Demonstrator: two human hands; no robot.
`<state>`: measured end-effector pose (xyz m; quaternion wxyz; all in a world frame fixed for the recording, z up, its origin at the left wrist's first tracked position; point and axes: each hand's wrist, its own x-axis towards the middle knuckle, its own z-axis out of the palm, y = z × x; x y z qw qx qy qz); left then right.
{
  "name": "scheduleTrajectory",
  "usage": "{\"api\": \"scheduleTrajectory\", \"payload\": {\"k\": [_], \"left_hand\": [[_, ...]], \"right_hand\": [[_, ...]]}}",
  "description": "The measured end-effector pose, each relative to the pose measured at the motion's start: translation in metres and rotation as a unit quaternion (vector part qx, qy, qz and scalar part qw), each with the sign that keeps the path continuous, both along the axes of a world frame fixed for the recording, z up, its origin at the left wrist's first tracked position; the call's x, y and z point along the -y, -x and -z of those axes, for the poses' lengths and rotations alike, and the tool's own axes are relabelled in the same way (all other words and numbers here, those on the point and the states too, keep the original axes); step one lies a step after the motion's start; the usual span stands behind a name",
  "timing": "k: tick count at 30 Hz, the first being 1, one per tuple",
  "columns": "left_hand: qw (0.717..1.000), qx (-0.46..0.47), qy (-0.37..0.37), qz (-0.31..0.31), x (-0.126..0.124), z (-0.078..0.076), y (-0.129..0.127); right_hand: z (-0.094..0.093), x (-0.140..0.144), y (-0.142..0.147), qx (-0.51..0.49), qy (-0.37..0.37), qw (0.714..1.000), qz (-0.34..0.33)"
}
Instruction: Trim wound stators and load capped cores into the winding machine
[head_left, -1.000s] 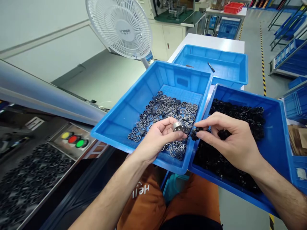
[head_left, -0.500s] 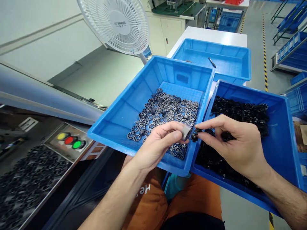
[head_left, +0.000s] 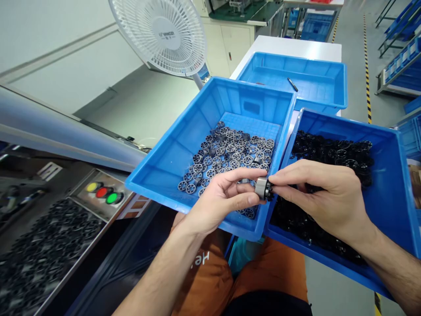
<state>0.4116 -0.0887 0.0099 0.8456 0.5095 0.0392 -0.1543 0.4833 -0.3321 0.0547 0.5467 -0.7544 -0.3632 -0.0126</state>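
Left hand (head_left: 219, 197) pinches a small metal ring (head_left: 261, 187) by its rim, thumb under and forefinger over, just above the near wall of the middle blue tray (head_left: 171, 145); right hand (head_left: 324, 197) pinches a small black plastic part (head_left: 269, 192) between thumb and forefinger and holds it against the ring's open face, so the two pieces touch at the seam between the two near trays. The ring looks like bright metal: probably stiff, dense for its size, smooth outer wall and likely slick on bare skin, so the rim pinch across the diameter is the sound hold; gripping the faces would block the mating side. The black part looks like moulded plastic, judged light and a bit fragile at its thin spokes or teeth, best held by the outer edge, square to the ring, not squeezed hard. Loose spoked metal wheels (head_left: 230, 153) lie spread in the middle tray; a heap of black parts (head_left: 329, 153) fills the right blue tray (head_left: 388, 184). Farther back a third blue tray (head_left: 329, 70) holds a dark pen-like thing, on a white tabletop (head_left: 296, 46). White fan (head_left: 161, 33) at top left, yellow, red and green buttons (head_left: 102, 193) at lower left
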Motion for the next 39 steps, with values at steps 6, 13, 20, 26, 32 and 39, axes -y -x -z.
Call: {"api": "scheduleTrajectory", "payload": {"k": [6,13,20,26,32,39], "left_hand": [[1.000,-0.001,0.022,0.015,-0.002,0.005,-0.001],[0.999,-0.008,0.043,0.027,0.002,0.000,-0.002],[0.999,-0.005,-0.020,-0.034,0.008,-0.005,-0.006],[0.992,0.013,-0.100,-0.076,0.012,-0.011,-0.009],[0.993,0.024,-0.086,-0.072,0.008,-0.006,-0.007],[0.993,0.024,-0.080,-0.083,0.006,-0.004,-0.006]], "right_hand": [[0.003,-0.002,0.002,-0.039,-0.012,0.999,0.006],[0.005,-0.004,0.005,-0.018,-0.006,1.000,-0.007],[0.000,0.002,-0.002,-0.262,0.005,0.963,-0.062],[0.000,0.003,0.005,-0.349,-0.044,0.933,-0.074],[-0.008,-0.006,0.015,-0.282,-0.016,0.958,-0.053],[-0.003,-0.009,0.013,-0.312,-0.091,0.945,-0.034]]}}
